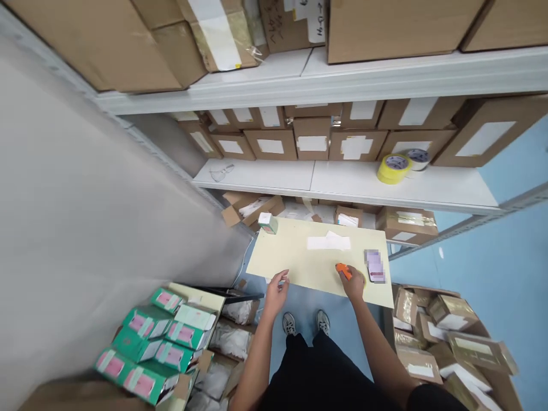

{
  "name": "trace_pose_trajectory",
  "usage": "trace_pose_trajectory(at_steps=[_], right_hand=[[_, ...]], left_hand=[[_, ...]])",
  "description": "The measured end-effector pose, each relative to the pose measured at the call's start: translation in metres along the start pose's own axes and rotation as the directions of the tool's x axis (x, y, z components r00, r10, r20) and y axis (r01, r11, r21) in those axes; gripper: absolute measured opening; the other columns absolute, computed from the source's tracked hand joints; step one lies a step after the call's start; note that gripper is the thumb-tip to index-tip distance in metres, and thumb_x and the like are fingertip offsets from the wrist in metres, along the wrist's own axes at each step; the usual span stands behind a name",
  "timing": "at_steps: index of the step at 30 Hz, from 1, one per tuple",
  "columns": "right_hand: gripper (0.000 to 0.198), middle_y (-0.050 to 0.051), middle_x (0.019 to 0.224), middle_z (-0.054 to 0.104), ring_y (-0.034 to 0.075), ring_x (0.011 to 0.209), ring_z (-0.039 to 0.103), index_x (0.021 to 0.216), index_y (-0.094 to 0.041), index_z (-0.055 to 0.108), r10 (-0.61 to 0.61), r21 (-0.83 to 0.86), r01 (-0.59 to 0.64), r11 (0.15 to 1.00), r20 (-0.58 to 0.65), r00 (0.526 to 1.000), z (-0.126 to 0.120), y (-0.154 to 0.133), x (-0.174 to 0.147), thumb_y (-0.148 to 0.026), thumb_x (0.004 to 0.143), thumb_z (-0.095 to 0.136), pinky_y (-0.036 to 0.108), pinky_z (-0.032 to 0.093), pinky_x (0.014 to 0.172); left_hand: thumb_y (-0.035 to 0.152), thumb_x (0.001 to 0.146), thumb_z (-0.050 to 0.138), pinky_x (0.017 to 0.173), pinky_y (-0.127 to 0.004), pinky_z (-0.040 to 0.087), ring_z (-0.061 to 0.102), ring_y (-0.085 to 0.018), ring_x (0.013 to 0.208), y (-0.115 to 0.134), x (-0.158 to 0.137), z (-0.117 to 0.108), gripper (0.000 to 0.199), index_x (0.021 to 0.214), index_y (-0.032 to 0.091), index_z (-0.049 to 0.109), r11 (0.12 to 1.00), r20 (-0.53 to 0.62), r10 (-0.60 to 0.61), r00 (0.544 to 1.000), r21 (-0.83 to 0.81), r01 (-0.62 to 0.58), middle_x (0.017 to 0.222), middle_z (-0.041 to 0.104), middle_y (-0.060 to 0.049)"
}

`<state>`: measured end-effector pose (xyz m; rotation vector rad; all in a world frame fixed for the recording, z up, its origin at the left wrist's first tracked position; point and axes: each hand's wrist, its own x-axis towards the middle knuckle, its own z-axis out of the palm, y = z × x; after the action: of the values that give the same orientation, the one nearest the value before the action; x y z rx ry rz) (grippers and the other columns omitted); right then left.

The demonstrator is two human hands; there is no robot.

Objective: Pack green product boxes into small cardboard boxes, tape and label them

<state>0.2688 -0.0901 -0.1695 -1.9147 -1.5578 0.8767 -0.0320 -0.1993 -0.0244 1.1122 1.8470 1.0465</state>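
While black trousers (317,377) were seen nearest, green boxes (141,323) with pink panels were stacked on a side table (213,301) to the left, and a big carton (390,328) to the right was filled with small parcels (456,313), some of them wrapped in shiny tape. Two shoes (323,322) were planted on the blue floor between them. At the front edge of the main table (295,262), the left hand (278,292) was held open, its fingers loosely bent; whether the tabletop was touched by it could not be told. Over the same table, farther right, an orange tool (343,270) was gripped in the closed right hand (354,283), its front end pointed away and to the left. Just beyond that hand, to its right, a phone (375,266) was laid flat. Farther in, white papers (329,242) were spread near the middle of the back half, and a small box (268,223) was stood at the back left corner. Behind the table, glasses (221,172) and a yellow tape roll (393,169) were placed on a white shelf (274,172), with labelled cardboard boxes (270,145) lined up behind them.
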Motion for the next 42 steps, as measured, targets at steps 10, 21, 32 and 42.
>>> trace_pose_trajectory(at_steps=[10, 21, 32, 42], right_hand=[[0.07, 0.016, 0.128, 0.072, 0.031, 0.117, 0.068, 0.138, -0.021, 0.06, -0.284, 0.466, 0.097, 0.879, 0.351, 0.892, 0.035, -0.114, -0.003, -0.06, 0.08, 0.065, 0.046, 0.057, 0.093], [0.075, 0.016, 0.15, 0.059, 0.034, 0.124, 0.065, 0.149, -0.024, 0.054, -0.498, 0.52, 0.184, 0.834, 0.568, 0.655, 0.107, -0.192, -0.145, -0.055, 0.082, 0.066, 0.047, 0.059, 0.094], [0.075, 0.018, 0.143, 0.064, 0.034, 0.117, 0.069, 0.143, -0.021, 0.06, -0.596, 0.542, 0.249, 0.802, 0.711, 0.372, 0.181, -0.215, -0.374, -0.056, 0.077, 0.069, 0.05, 0.059, 0.095], [0.073, 0.018, 0.147, 0.061, 0.032, 0.121, 0.067, 0.146, -0.022, 0.058, -0.663, 0.625, 0.36, 0.693, 0.748, -0.022, 0.237, -0.251, -0.615, -0.058, 0.083, 0.065, 0.05, 0.055, 0.101]], left_hand=[[0.042, 0.095, 0.057, 0.085, -0.035, 0.057, 0.069, -0.022, 0.104, -0.01, -0.061, -0.043, 0.041, 0.126, 0.021, 0.07, 1.0, -0.241, 0.003, 0.971, 0.014, 0.001, 0.118, 0.073, -0.011], [0.054, 0.091, 0.065, 0.106, -0.042, 0.052, 0.062, -0.028, 0.13, -0.079, -0.21, -0.123, 0.062, 0.145, 0.023, 0.059, 0.968, -0.591, -0.212, 0.778, -0.237, 0.083, 0.144, 0.064, -0.014], [0.058, 0.087, 0.068, 0.11, -0.046, 0.05, 0.061, -0.031, 0.134, -0.182, -0.417, -0.202, 0.069, 0.144, 0.02, 0.06, 0.897, -0.789, -0.375, 0.487, -0.441, -0.024, 0.15, 0.06, -0.018], [0.057, 0.09, 0.067, 0.117, -0.042, 0.044, 0.058, -0.027, 0.138, -0.234, -0.62, -0.274, 0.069, 0.147, 0.019, 0.057, 0.883, -0.878, -0.435, 0.2, -0.459, -0.096, 0.152, 0.058, -0.016]])
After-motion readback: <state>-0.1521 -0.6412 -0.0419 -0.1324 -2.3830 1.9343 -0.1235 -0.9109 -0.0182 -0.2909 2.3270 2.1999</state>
